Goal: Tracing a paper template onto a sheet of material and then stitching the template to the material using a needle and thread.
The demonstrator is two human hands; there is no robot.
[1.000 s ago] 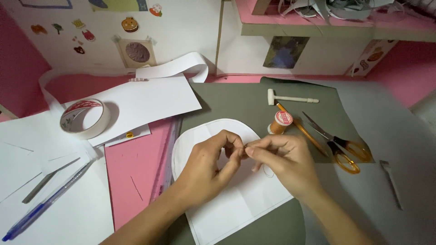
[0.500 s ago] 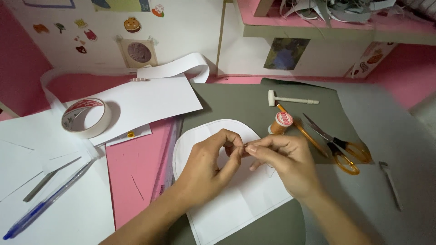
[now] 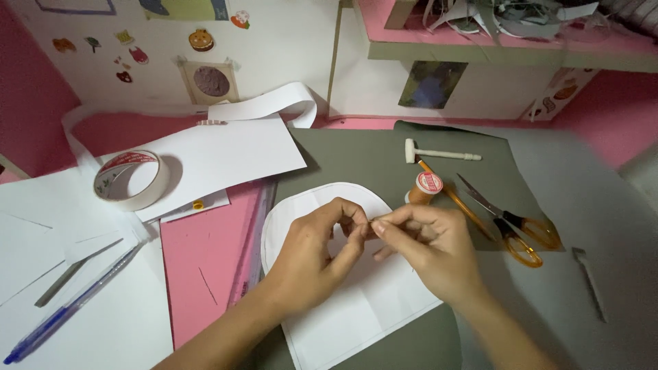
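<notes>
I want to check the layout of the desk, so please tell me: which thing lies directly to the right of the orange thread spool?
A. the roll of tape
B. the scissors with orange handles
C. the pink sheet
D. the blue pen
B: the scissors lie on the grey mat just right of the thread spool, while the tape roll, blue pen and pink sheet are all far to its left.

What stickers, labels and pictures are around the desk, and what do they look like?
Thread spool: right of the white rounded paper, orange, round red-and-white label on top.
Tape roll: left on white sheets, cream ring, red print inside.
Small stickers: on the back wall, upper left, colourful little shapes.
Round brown picture: taped on the wall, pale square backing.
Dark bluish picture: on the white box under the shelf.
</notes>
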